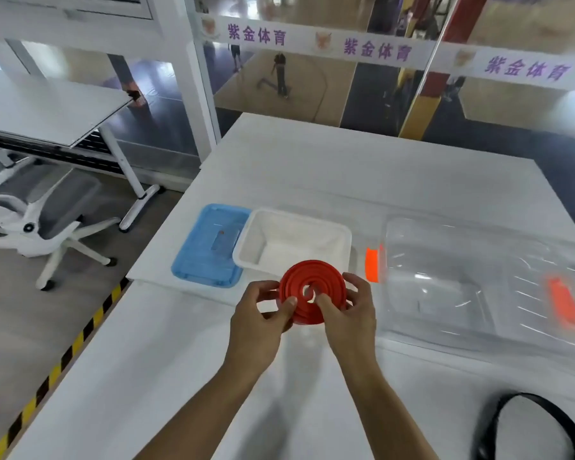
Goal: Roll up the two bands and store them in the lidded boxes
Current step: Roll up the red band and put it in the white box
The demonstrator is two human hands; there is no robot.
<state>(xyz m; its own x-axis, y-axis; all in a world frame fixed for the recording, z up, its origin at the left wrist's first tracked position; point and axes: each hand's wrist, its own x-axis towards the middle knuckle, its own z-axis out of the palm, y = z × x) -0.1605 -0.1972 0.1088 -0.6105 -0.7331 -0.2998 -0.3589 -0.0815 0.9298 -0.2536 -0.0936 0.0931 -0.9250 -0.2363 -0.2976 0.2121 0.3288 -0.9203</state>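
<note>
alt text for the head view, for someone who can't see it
Both hands, left and right, hold a rolled red band above a white table, near an open white box with its blue lid beside it.

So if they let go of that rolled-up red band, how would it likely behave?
The coiled red rubbery band would probably spring loose: left hand and right hand both pinch it. Its round shape could roll on edge. It looks light and flexible, not fragile.

Light: I see bright, even daylight, soft shadows on the worktop (pixel 362 180).
Glare: clear box (pixel 445 283) at 3 o'clock.
Blur: right edge smeared.
Distortion: edges bow.
</note>
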